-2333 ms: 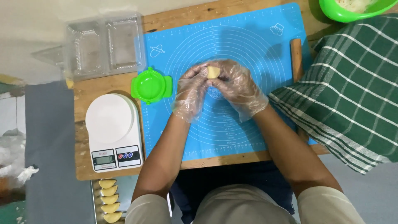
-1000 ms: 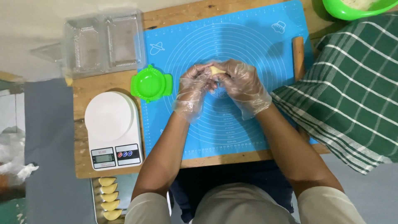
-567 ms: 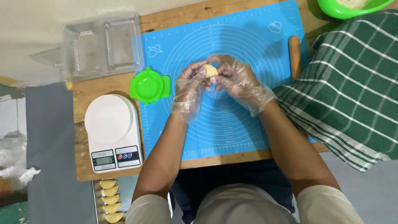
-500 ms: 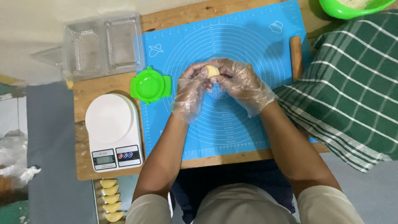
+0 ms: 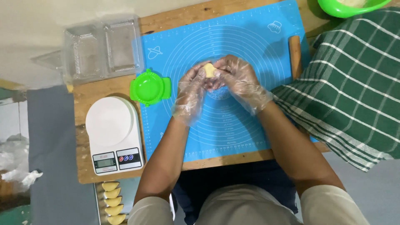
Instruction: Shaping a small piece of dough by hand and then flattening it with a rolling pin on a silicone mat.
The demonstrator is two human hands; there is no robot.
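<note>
From the head camera we look straight down on our left hand (image 5: 192, 93) and right hand (image 5: 241, 81), both in thin clear plastic gloves, brought together above the blue silicone pastry mat (image 5: 233, 46) printed with concentric circles. Between them we pinch a small pale yellow piece of dough (image 5: 208, 70): the fingertips of both hands press in around it, so each grip is closed on the dough, which sits held up off the mat at about its middle. The mat lies on a wooden worktop (image 5: 89, 93). Just left of our left hand, at the mat's edge, rests a bright green round plastic dumpling press (image 5: 150, 86), lying open. Below it stands a white digital kitchen scale (image 5: 113, 134). Above that sits a clear plastic two-compartment container (image 5: 102, 50). A short wooden rolling pin (image 5: 295, 56) lies at the mat's right edge, touching a green and white checked cloth (image 5: 354, 91). A green plastic bowl (image 5: 339, 8) shows at the top right corner. At the lower left, a row of folded yellow pastries (image 5: 113, 203) lies on a metal tray (image 5: 98, 204).
</note>
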